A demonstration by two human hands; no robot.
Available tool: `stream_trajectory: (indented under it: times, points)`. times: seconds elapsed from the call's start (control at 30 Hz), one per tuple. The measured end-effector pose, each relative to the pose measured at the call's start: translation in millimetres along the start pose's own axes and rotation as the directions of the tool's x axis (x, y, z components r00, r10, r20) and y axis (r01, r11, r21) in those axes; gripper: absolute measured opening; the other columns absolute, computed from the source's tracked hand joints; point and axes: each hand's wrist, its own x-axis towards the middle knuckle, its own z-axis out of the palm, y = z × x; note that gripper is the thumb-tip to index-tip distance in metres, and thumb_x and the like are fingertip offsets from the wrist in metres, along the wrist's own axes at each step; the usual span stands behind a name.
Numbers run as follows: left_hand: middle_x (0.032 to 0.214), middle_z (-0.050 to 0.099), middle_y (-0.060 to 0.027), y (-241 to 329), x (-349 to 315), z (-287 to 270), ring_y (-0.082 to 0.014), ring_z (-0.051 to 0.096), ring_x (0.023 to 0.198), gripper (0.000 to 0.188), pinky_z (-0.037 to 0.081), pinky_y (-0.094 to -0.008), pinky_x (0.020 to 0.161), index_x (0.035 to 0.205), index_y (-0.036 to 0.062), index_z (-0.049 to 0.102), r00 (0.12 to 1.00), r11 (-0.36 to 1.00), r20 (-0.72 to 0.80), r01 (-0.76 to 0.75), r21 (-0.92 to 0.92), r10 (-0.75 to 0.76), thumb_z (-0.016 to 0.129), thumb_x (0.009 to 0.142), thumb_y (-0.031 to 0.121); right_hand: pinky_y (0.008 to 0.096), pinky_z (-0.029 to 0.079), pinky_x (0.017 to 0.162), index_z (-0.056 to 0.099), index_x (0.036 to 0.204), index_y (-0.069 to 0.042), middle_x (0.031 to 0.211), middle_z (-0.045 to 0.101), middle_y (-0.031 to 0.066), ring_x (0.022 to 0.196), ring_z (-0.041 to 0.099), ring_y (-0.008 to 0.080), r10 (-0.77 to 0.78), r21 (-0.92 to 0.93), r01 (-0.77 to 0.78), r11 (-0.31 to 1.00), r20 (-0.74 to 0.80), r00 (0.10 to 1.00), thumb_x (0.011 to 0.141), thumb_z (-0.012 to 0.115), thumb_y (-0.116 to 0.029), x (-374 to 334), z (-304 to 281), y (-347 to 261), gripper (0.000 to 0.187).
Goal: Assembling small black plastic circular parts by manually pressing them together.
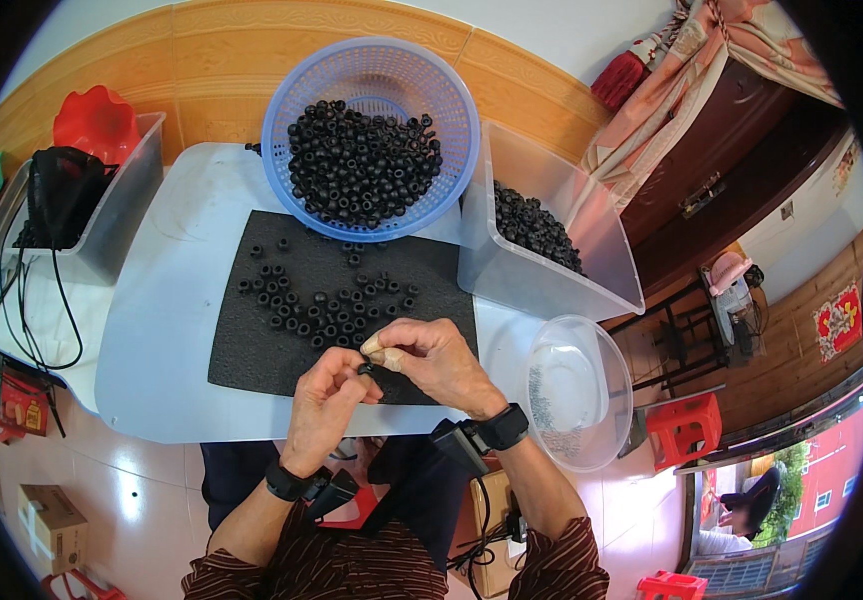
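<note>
A: Far left of you, quick?
B: A translucent grey plastic bin (132,232), holding a black bag-like bundle (62,190), with a wavy-edged red plastic bowl (95,125) at its far end. Next, the white tabletop (152,350) in front of you, a black textured mat (237,355) lying on it.
A: On the mat?
B: Loose small black beads (345,312), scattered over its middle. Closer to you, your left hand (322,400): thumb and fingers clamped on a small hollow black bead (366,369), held above the mat's near part.
A: Beyond the hands?
B: Round blue perforated plastic basket (457,110), overlapping the mat's far edge, heaped with more black beads (362,165).
A: Your right hand (437,365)?
B: Meets your left at the held bead. Thumb and forefinger together, pale coverings at the tips; can't tell what they pinch, if anything.
A: Further right?
B: Rectangular clear plastic bin (542,282) beside the basket, small dark pieces (532,230) inside. Nearer you, a round clear plastic tub (607,380), tiny clear bits (552,412) within. Then a red plastic stool (687,430).
</note>
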Motion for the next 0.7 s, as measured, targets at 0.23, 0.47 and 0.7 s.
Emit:
stream_trajectory:
  times: [0.23,0.47,0.7]
  points:
    - [0.080,0.063,-0.0035,3.7,-1.4,1.3,-0.0095,0.064,0.077,0.010,0.053,-0.0249,0.071,0.101,0.0012,0.056,1.000,1.000,0.014,0.000,-0.020,0.000,0.053,0.092,0.002,0.0251,0.051,0.065,0.070,0.099,0.000,0.089,0.069,0.0047,0.074,0.062,0.0097,-0.056,-0.107,0.054,0.993,-0.016,0.998,0.086,0.065,0.000,-4.1,5.9,-4.0,0.014]
    - [0.079,0.063,-0.0038,0.5,0.1,-0.7,-0.0101,0.064,0.077,0.011,0.052,-0.0252,0.072,0.101,-0.0001,0.056,1.000,0.999,0.003,-0.016,-0.035,0.016,0.053,0.091,0.003,0.0217,0.052,0.073,0.071,0.099,0.000,0.091,0.069,0.0016,0.081,0.061,0.0058,0.103,0.175,-0.089,0.981,-0.072,0.992,0.089,0.065,0.000,-7.2,15.8,3.9,0.011]
    - [0.079,0.064,-0.0039,4.5,-0.4,0.3,-0.0097,0.064,0.075,0.010,0.052,-0.0251,0.071,0.101,0.0007,0.056,1.000,0.999,0.004,0.002,-0.039,-0.002,0.053,0.092,0.003,0.0223,0.052,0.076,0.070,0.097,0.000,0.090,0.070,0.0020,0.083,0.061,0.0065,0.084,0.235,-0.052,0.971,-0.129,0.988,0.090,0.068,-0.005,-9.4,17.3,13.9,0.010]
